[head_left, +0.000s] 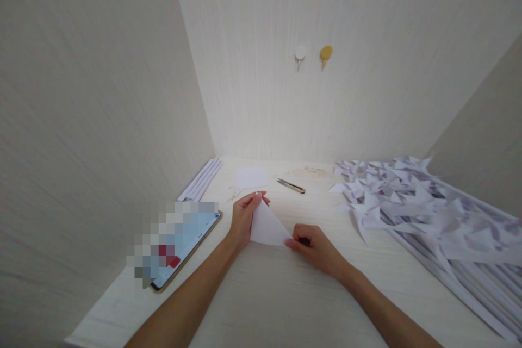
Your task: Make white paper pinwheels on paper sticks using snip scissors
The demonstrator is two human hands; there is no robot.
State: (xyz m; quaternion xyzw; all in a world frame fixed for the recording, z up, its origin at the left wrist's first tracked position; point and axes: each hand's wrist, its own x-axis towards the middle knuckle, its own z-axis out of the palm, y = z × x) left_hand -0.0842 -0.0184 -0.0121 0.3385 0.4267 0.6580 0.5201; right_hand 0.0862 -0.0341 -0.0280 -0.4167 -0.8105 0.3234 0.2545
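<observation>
A white sheet of paper, folded to a triangle-like shape, is held between both hands above the table. My left hand grips its upper left side, with the thumb on the near face and fingertips showing behind the top corner. At the lower right corner, my right hand pinches the paper between thumb and curled fingers. Beyond the hands lies a small pair of thread snips, its pointed end toward the left. A flat white piece of paper rests behind my left hand.
On the left, a phone with a lit, partly blurred screen lies near rolled white paper sticks. A heap of folded paper pinwheels on sticks fills the right side. Thin tan bits lie at the back. Two hooks hang on the wall.
</observation>
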